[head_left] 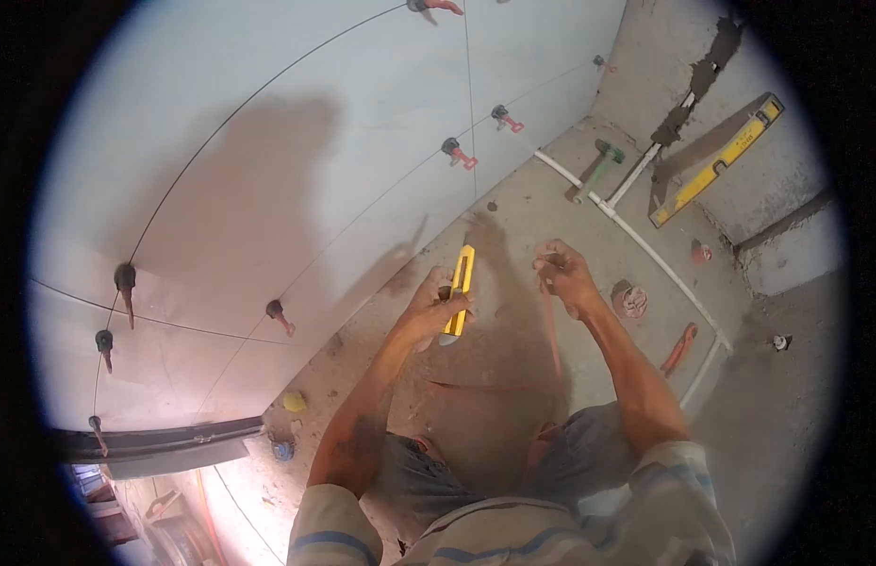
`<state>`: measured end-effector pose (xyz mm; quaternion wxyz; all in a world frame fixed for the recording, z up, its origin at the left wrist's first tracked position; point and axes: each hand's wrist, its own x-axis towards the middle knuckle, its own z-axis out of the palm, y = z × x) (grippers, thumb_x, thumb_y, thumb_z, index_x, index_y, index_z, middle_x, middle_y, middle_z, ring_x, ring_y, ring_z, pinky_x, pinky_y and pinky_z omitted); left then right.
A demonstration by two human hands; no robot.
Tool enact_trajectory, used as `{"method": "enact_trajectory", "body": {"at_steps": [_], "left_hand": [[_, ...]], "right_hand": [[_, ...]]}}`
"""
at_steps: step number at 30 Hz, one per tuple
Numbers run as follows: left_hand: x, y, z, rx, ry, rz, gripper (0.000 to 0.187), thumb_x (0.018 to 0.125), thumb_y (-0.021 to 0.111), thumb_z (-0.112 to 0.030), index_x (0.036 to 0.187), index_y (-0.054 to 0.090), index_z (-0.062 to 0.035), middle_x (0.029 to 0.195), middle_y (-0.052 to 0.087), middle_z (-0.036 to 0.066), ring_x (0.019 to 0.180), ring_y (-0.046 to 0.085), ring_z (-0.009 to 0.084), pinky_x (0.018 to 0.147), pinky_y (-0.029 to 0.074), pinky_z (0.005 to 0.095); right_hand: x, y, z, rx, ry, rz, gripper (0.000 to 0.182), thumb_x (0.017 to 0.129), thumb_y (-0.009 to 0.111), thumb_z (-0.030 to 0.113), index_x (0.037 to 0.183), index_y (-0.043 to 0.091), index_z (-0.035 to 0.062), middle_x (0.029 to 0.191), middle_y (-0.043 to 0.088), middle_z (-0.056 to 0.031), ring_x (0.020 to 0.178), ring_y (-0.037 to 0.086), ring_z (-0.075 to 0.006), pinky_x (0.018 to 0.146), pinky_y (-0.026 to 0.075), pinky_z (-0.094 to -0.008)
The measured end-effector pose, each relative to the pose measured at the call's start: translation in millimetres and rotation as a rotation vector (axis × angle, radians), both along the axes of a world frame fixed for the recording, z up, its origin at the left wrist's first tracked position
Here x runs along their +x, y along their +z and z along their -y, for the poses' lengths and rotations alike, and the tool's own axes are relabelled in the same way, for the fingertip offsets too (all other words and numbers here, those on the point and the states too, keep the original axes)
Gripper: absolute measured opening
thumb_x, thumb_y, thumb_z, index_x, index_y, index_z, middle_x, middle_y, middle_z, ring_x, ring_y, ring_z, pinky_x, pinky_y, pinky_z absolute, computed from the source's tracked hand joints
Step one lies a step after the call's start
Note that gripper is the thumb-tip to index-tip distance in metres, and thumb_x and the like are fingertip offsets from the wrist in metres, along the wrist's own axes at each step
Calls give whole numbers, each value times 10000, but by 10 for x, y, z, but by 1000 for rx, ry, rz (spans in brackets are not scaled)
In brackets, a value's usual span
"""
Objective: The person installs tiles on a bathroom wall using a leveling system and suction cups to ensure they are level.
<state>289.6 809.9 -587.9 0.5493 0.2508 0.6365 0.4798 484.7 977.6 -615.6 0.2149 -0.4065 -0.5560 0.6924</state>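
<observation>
The two hands are apart above a dusty grey concrete floor [589, 368]. The left hand [429, 309] grips a long yellow utility knife [463, 274] with a slotted body, one end pointing away from the person. The right hand [564, 275] pinches a thin, flat, reddish strip [552, 330], which hangs down from the fingers. Beyond the right hand, a green hammer [604, 168] is beside a white plastic pipe [657, 257], near a yellow spirit level [702, 177]

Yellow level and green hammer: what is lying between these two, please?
In the head view, a branch of white pipe runs between the green hammer and the yellow level.
</observation>
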Motion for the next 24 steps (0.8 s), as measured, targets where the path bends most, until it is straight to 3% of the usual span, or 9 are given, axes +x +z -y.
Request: {"method": "enact_trajectory", "body": {"at_steps": [2,5,9,11,14,17,21,23,24], "left_hand": [[-57,-94,27,13,-19,80,500,889,633,-151,1318,409,-29,996,567,114,834,613,185,668,526,312],[-102,-148,14,108,-64,156,562,902,611,-139,1394,353,-49,1049,574,130,847,626,191,694,527,298],[11,-49,-4,197,-92,119,552,927,573,-134,1421,339,-57,996,584,101,793,625,166,689,519,288],[88,-2,-12,178,-99,-148,422,946,539,-134,1339,435,-17,909,589,72,731,610,134,632,500,267],[86,-143,-41,197,-89,-189,283,959,526,-165,1180,522,12,839,579,51,660,580,109,563,467,251],[107,74,-69,100,-7,-160,265,962,514,-215,1112,544,1,742,540,20,565,525,88,535,445,253],[1,206,-7,71,-25,32,318,953,526,-282,1063,539,16,724,527,45,596,533,116,555,455,281],[36,257,34,179,-321,-741,316,941,527,-287,1046,537,11,740,551,123,622,555,224,596,474,337],[68,266,39,179,-322,-740,316,941,527,-287,1046,537,11,740,551,123,622,555,224,596,474,337]], "right_hand": [[7,-157,-70,4,47,1,375,822,519,-45,1192,535,13,947,589,-95,732,550,-144,595,472,-273],[12,-270,-30,24,99,52,348,848,535,-3,1193,543,39,970,588,-73,754,545,-131,604,457,-263],[-34,35,128,-34,120,38,285,867,564,31,1151,576,56,1039,591,-46,819,567,-122,650,453,-258],[-68,54,151,23,95,-46,281,864,565,21,1143,580,49,1049,588,-42,829,565,-115,662,455,-258],[-73,71,120,45,104,-81,268,857,568,4,1122,588,38,1055,580,-30,831,557,-104,677,455,-255],[-28,65,77,31,146,-20,247,855,573,0,1100,599,28,1029,581,-23,808,546,-96,672,447,-249],[74,242,31,83,177,79,235,860,575,-2,1090,616,17,951,601,-26,780,550,-97,658,449,-249],[99,250,10,117,184,88,244,852,582,-5,1092,620,16,926,607,-28,763,547,-95,644,446,-244],[105,250,0,153,196,96,254,844,589,-9,1094,624,16,901,613,-30,746,545,-94,630,443,-240]]}}
